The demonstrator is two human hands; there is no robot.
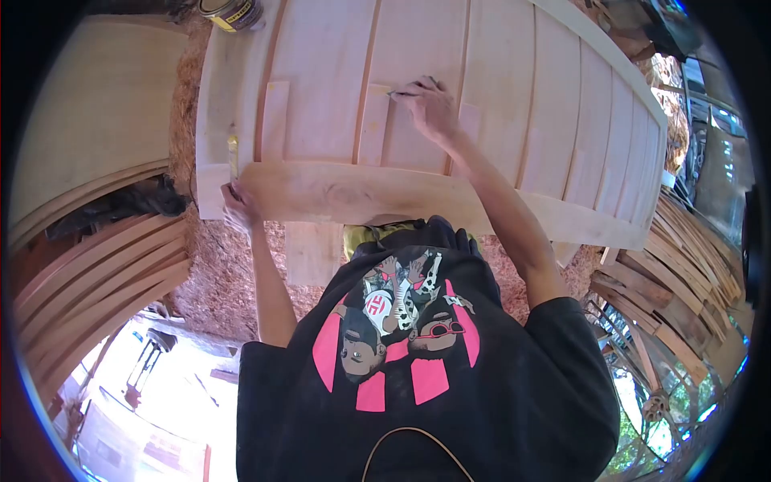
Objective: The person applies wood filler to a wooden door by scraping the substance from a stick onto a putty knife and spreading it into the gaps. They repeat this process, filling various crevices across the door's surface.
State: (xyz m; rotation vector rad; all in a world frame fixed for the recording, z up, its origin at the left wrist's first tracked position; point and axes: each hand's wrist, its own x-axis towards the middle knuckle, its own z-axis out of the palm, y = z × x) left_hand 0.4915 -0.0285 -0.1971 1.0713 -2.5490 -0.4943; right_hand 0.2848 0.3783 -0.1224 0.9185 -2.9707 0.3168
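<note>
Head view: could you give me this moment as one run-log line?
left hand: holding slim yellowish item | right hand: pinching thin object over wooden panel | can: upper left of view

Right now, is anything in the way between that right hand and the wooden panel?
Nothing visible: the right hand is directly over the wooden panel, though I can't tell whether it touches. The tin is well aside, at the panel's upper left.

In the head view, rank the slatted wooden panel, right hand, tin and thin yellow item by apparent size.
1. Slatted wooden panel
2. Right hand and tin: too alike to rank
3. Thin yellow item
</note>
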